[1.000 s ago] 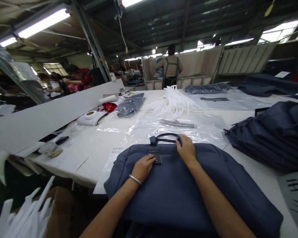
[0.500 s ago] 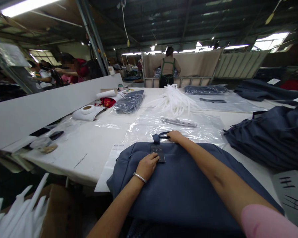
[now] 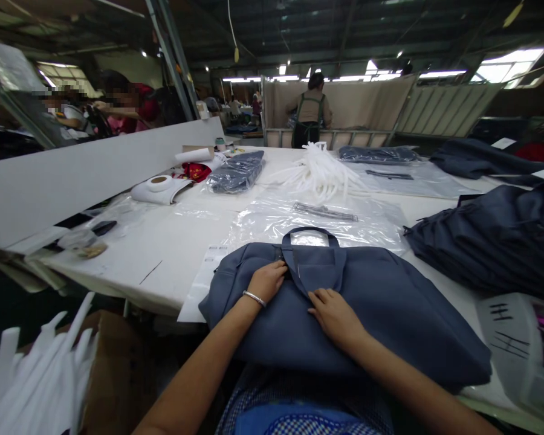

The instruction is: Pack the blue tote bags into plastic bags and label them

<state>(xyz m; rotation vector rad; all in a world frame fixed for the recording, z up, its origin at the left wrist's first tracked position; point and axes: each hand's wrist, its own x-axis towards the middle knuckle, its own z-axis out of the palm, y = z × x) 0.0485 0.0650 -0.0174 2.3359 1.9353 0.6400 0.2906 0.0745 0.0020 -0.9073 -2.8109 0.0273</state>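
A dark blue bag (image 3: 390,302) lies in front of me at the table's near edge. One handle (image 3: 312,229) arches past its top edge, and the strap runs down over the bag's face. My left hand (image 3: 268,281) is closed at the left strap, its fingertips on the dark hang tag, which is mostly hidden. With bent fingers, my right hand (image 3: 336,313) pinches the handle strap at its lower end on the bag's face.
Clear plastic bags (image 3: 267,211) lie behind the bag, with white strips (image 3: 320,172) beyond. Dark blue bags (image 3: 494,235) are heaped at right, near a marked plastic bin (image 3: 503,338). A box of white strips (image 3: 40,374) stands lower left. A co-worker (image 3: 312,112) stands at the back.
My right hand has come down from the handle at the bag's top edge to the strap on its face. The handle now stands arched, and the hang tag has become mostly covered.
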